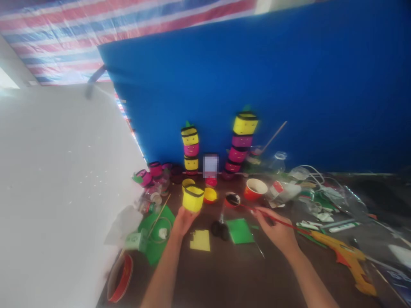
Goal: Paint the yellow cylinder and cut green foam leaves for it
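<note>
My left hand holds yellow cup: rim already black, no face visible; right hand grips brush at paint pot.

The left hand reaches forward, curled in a grip; the right hand pinches, angled inward.

So there's a big blue panel behind a dark table, striped tarp up top left, bright light at far left.
</note>
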### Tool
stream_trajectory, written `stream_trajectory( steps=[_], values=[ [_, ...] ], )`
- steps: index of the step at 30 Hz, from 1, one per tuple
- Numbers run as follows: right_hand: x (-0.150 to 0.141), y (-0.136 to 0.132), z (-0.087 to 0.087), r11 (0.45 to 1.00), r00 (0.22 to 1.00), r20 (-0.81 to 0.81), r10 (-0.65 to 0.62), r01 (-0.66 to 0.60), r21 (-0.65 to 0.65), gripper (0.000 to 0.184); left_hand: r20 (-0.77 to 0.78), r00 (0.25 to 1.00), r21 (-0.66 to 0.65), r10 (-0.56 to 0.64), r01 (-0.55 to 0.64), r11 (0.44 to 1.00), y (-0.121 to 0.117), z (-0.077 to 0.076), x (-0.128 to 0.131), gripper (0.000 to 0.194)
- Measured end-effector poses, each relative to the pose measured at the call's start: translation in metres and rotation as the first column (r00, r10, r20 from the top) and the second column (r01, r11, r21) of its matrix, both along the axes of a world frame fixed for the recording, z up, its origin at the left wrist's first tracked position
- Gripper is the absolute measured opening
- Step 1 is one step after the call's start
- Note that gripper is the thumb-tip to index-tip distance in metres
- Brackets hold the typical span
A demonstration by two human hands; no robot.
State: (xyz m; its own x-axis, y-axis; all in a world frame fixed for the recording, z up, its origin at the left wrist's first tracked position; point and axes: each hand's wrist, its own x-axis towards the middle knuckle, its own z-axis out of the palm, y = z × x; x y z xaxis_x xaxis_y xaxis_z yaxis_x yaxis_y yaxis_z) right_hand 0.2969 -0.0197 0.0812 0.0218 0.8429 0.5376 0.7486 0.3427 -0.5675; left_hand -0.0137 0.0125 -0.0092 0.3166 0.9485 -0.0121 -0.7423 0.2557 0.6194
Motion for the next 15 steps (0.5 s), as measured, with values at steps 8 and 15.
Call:
stream_trajectory(
  steps=[8,15],
  values=[
    [-0.0035,0.0040,-0.0001,1.000,0.997,0.074,-0.001,0.000,0.015,0.017,0.073,0.994,0.020,0.077,-0.079,0.997,-0.0014,0.0026,0.0047,0.047],
    [-0.0067,0.0088,-0.0022,1.000,0.994,0.110,0.014,-0.015,0.008,0.018,0.085,0.994,0.027,0.075,-0.078,0.997,-0.0021,0.0037,0.0041,0.051]
  ],
)
